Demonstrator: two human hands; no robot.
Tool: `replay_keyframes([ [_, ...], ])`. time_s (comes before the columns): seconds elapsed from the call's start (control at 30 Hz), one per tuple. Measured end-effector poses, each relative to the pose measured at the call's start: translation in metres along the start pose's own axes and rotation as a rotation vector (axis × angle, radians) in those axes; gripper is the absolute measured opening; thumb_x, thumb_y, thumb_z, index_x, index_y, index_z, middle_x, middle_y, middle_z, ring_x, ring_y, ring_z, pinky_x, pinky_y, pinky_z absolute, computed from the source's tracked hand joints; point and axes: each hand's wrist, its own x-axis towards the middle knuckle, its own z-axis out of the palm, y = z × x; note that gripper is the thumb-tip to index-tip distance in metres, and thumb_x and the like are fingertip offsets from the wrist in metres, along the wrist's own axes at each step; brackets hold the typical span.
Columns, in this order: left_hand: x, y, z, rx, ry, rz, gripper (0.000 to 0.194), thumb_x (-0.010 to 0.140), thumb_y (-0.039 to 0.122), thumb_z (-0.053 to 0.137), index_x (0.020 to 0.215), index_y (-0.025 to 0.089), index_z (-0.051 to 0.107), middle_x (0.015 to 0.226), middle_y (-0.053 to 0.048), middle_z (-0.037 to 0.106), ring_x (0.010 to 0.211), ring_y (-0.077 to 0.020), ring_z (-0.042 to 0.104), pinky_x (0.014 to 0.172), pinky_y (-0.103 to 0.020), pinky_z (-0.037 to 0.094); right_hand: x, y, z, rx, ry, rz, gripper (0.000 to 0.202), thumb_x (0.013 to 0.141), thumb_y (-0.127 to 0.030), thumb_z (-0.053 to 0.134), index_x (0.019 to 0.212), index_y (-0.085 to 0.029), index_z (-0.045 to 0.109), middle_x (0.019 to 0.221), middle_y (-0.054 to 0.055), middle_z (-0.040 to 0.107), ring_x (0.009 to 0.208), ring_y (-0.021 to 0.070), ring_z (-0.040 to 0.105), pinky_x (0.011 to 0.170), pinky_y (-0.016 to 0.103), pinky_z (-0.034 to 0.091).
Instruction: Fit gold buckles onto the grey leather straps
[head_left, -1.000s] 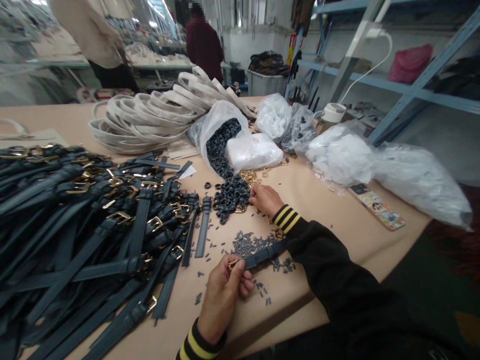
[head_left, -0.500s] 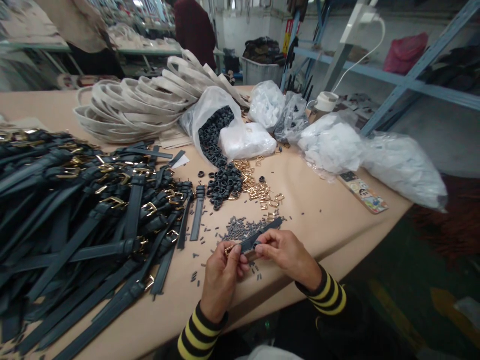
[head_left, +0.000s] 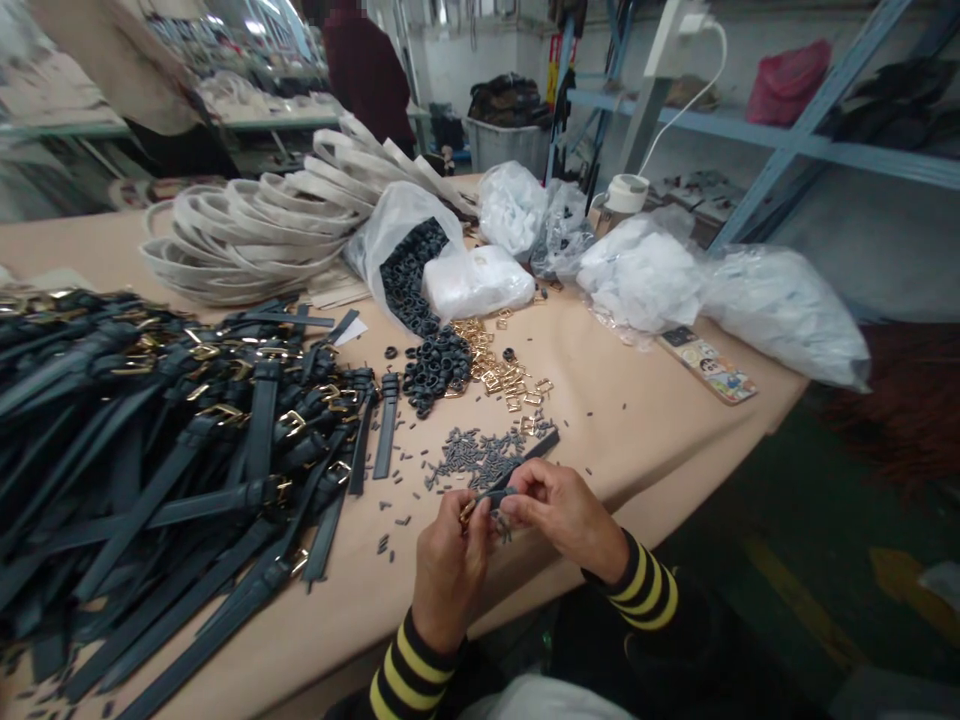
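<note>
A short dark leather strap (head_left: 546,445) slants away from me, held low over the table's front edge. My left hand (head_left: 450,565) is closed round its near end, where a gold buckle (head_left: 466,513) shows between thumb and fingers. With thumb and fingers pinched, my right hand (head_left: 566,510) grips the strap's middle part; the fingertips partly hide what they press. Just beyond both hands lies a scatter of small dark pieces (head_left: 472,455). Farther back are loose gold buckles (head_left: 510,380) and a heap of dark leather loops (head_left: 435,370).
A big pile of buckled straps (head_left: 180,450) covers the table's left side. Coiled pale strips (head_left: 255,230), an open plastic bag (head_left: 375,215) of loops and stuffed white bags (head_left: 637,270) stand behind. A phone (head_left: 709,365) lies at right. Two people stand in the background.
The view has shifted slightly. My fingers have drawn closer together on the strap near its buckle end, and the left hand has turned a little more upright.
</note>
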Motion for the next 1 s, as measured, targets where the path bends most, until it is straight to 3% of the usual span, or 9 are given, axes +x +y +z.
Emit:
replay_keyframes([
  [0.13, -0.003, 0.002, 0.002, -0.017, -0.009, 0.014, 0.009, 0.083, 0.027, 0.044, 0.082, 0.019, 0.048, 0.055, 0.004, 0.057, 0.047, -0.0111, 0.056, 0.046, -0.019, 0.043, -0.001, 0.003, -0.001, 0.032, -0.013, 0.018, 0.026, 0.071, -0.036, 0.063, 0.066, -0.017, 0.047, 0.057, -0.001, 0.055, 0.053, 0.0113, 0.053, 0.052, 0.023, 0.044],
  [0.43, -0.003, 0.013, -0.002, -0.150, -0.195, -0.041, 0.012, 0.084, 0.028, 0.044, 0.080, 0.018, 0.047, 0.057, 0.003, 0.056, 0.050, -0.0104, 0.056, 0.050, -0.020, 0.042, -0.004, 0.002, 0.004, 0.182, 0.027, 0.074, 0.031, 0.064, -0.037, 0.070, 0.075, -0.017, 0.049, 0.057, -0.004, 0.053, 0.049, 0.0100, 0.054, 0.048, 0.022, 0.045],
  [0.53, -0.003, 0.017, -0.002, -0.273, -0.181, -0.125, 0.015, 0.085, 0.030, 0.042, 0.079, 0.017, 0.048, 0.057, 0.003, 0.055, 0.050, -0.0093, 0.053, 0.050, -0.020, 0.043, -0.006, 0.001, 0.005, 0.190, 0.012, -0.007, 0.023, 0.069, -0.034, 0.067, 0.074, -0.015, 0.055, 0.059, -0.003, 0.053, 0.052, 0.0096, 0.054, 0.052, 0.022, 0.047],
  [0.67, -0.003, 0.016, 0.000, -0.361, -0.112, -0.215, 0.017, 0.084, 0.032, 0.043, 0.081, 0.017, 0.052, 0.056, 0.004, 0.054, 0.048, -0.0084, 0.050, 0.047, -0.019, 0.042, -0.007, 0.001, -0.001, 0.211, -0.073, -0.052, 0.018, 0.074, -0.028, 0.061, 0.085, -0.014, 0.063, 0.082, 0.002, 0.054, 0.064, 0.0101, 0.058, 0.057, 0.023, 0.051],
  [0.77, -0.004, 0.014, 0.002, -0.340, -0.108, -0.208, 0.019, 0.084, 0.032, 0.043, 0.082, 0.016, 0.053, 0.055, 0.004, 0.053, 0.046, -0.0082, 0.048, 0.046, -0.019, 0.041, -0.007, 0.000, -0.002, 0.157, -0.058, -0.059, 0.016, 0.075, -0.024, 0.059, 0.086, -0.014, 0.064, 0.086, 0.003, 0.053, 0.061, 0.0083, 0.057, 0.057, 0.022, 0.051],
  [1.0, -0.005, 0.015, 0.002, -0.089, -0.112, -0.069, 0.027, 0.087, 0.033, 0.035, 0.096, 0.016, 0.054, 0.063, 0.001, 0.057, 0.054, -0.0119, 0.053, 0.053, -0.023, 0.042, -0.010, -0.005, 0.007, -0.059, 0.061, -0.022, 0.012, 0.073, -0.024, 0.063, 0.081, -0.016, 0.059, 0.066, -0.001, 0.059, 0.059, 0.0111, 0.055, 0.056, 0.021, 0.046],
])
